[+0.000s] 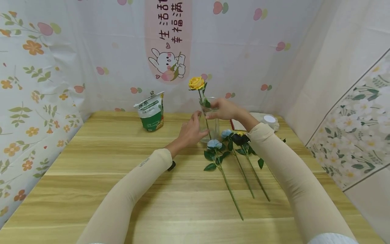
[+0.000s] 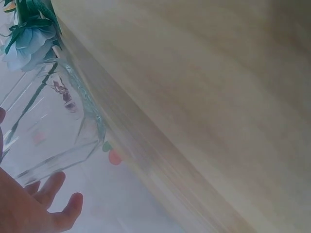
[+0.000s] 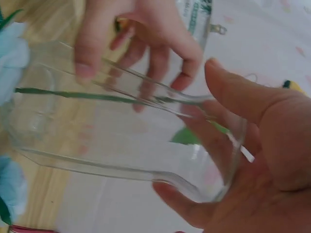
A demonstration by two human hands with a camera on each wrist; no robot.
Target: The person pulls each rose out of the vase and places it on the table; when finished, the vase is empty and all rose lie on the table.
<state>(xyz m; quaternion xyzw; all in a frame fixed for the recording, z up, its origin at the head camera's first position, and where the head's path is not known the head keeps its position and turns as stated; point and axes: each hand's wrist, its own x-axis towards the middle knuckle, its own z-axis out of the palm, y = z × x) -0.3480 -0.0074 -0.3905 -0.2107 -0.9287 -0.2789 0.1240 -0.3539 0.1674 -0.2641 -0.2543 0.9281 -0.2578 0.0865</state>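
Note:
A clear glass vase (image 1: 214, 127) stands near the back of the table, holding a yellow rose (image 1: 196, 83) whose green stem (image 3: 82, 94) runs down inside the glass. My right hand (image 1: 223, 109) grips the vase around its neck, thumb on the near side and fingers round the mouth. Beside the vase's left side is my left hand (image 1: 190, 130), its fingers loosely bent and spread along the glass. Whether they press on it cannot be told. In the left wrist view, the vase (image 2: 53, 116) appears at the left, below a pale blue rose (image 2: 29, 46).
Artificial roses lie right of centre: a near blue rose (image 1: 214, 144), another blue rose (image 1: 226, 133) and a black rose (image 1: 240, 139). A green and white pouch (image 1: 151, 113) stands back left. Behind my right arm are an open notebook (image 1: 237, 125) and a white round object (image 1: 269, 119).

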